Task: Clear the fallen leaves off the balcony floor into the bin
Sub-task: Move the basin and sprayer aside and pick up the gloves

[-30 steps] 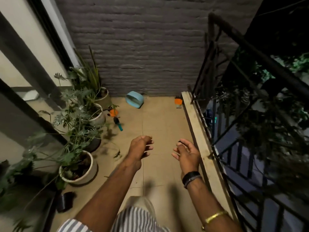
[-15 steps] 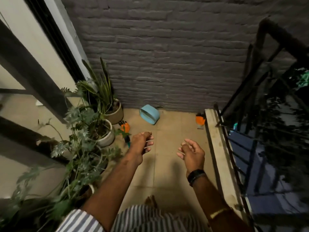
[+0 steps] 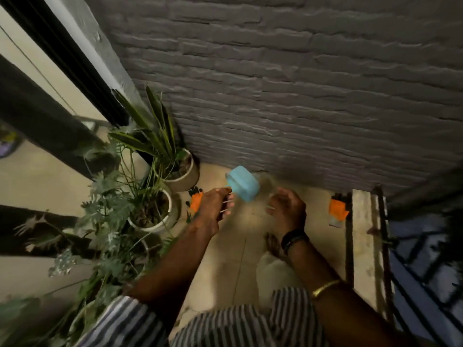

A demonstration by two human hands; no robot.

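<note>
A light-blue bin (image 3: 243,183) lies tipped on its side on the tiled floor (image 3: 240,249), close to the grey brick wall. My left hand (image 3: 215,204) hovers at the bin's left rim with its fingers curled under; I see nothing in them. My right hand (image 3: 286,207) is just right of the bin, fingers curled inward and blurred by motion, so what it holds is hidden. No loose leaves show on the floor around the bin.
Potted plants (image 3: 150,211) line the left side. Orange gloves lie by the pots (image 3: 196,202) and by the concrete ledge (image 3: 338,210). The ledge (image 3: 363,246) and a dark railing (image 3: 390,259) close off the right. My bare foot (image 3: 273,244) stands below my right hand.
I have walked forward to the far end of the balcony. The bin, once well ahead of my hands, now sits between them. Both hands kept their curled shape.
</note>
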